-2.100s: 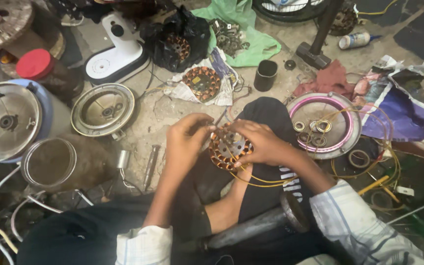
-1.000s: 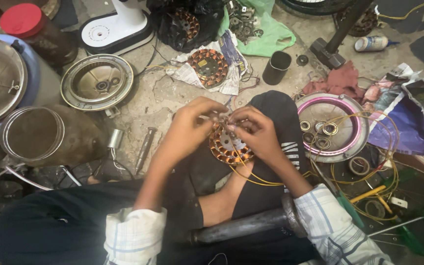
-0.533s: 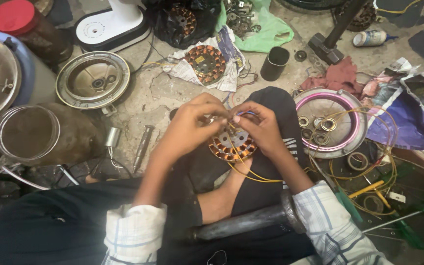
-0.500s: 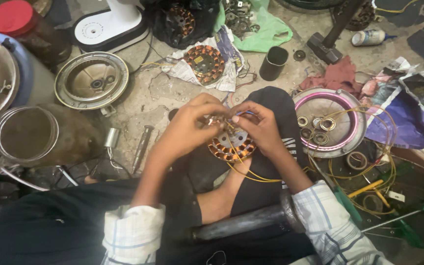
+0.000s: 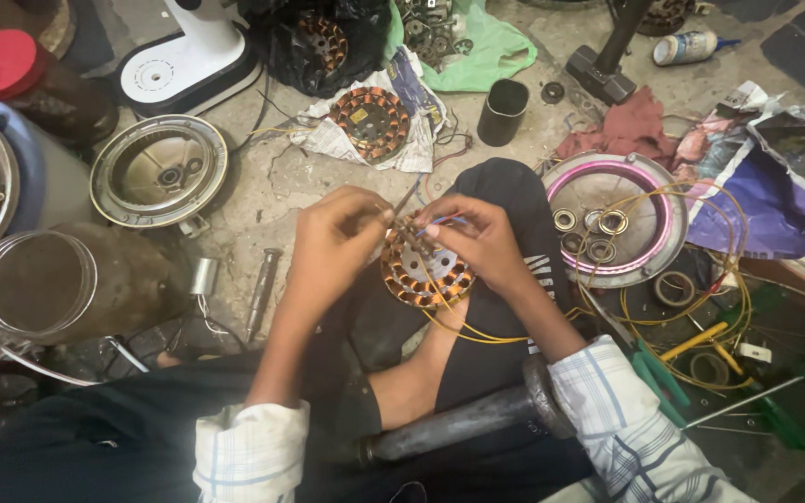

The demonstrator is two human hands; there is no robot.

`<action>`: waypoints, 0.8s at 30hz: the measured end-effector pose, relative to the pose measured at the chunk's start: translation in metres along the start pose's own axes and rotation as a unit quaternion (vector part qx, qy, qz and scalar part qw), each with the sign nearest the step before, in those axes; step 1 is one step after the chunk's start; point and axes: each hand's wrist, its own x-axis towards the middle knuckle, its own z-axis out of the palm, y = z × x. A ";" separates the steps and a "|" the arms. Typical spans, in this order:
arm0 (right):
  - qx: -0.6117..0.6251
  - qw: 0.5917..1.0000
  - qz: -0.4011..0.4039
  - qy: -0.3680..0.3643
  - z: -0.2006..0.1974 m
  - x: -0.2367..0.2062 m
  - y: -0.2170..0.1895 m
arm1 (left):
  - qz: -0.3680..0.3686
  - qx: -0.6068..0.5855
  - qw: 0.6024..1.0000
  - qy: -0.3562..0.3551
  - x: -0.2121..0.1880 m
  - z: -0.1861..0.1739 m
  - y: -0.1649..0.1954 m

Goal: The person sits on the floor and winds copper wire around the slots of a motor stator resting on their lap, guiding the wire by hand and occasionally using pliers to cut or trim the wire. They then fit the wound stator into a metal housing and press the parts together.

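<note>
A round copper-wound motor stator [image 5: 426,275] rests on my lap over dark trousers. My left hand [image 5: 335,233] pinches thin wires at the stator's upper left edge. My right hand [image 5: 475,237] grips the stator's upper right rim, with a blue wire between its fingers. Yellow wires [image 5: 477,331] trail from the stator down to the right across my knee.
A second stator [image 5: 369,121] lies on newspaper ahead. A metal fan cover [image 5: 158,177] sits left, a pink-rimmed metal dish [image 5: 619,177] with bearings right. A black cup [image 5: 502,110], a jar with red lid [image 5: 20,79], a white fan base [image 5: 188,56] and green-handled tools [image 5: 775,410] surround me on the concrete floor.
Both hands have stayed on the stator, with the fingers shifting slightly on the wires. The camera has tipped a little, so the scene has slid in the view.
</note>
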 end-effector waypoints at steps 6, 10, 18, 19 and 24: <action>-0.028 1.000 -0.005 0.010 0.000 0.001 0.005 | -0.082 0.090 0.992 0.032 -0.006 0.000 0.018; -0.005 0.999 0.023 0.025 0.000 0.001 0.007 | 0.076 0.197 0.977 0.003 -0.009 0.001 0.033; -0.011 0.999 -0.005 0.030 0.001 -0.002 0.008 | 0.114 0.128 0.985 -0.021 0.003 0.010 0.029; -0.025 0.999 -0.001 0.024 0.001 -0.002 0.007 | 0.092 0.130 0.987 -0.019 0.005 0.010 0.028; 0.009 1.000 -0.007 0.017 0.002 0.000 0.006 | 0.142 0.114 0.982 -0.048 0.005 -0.001 0.025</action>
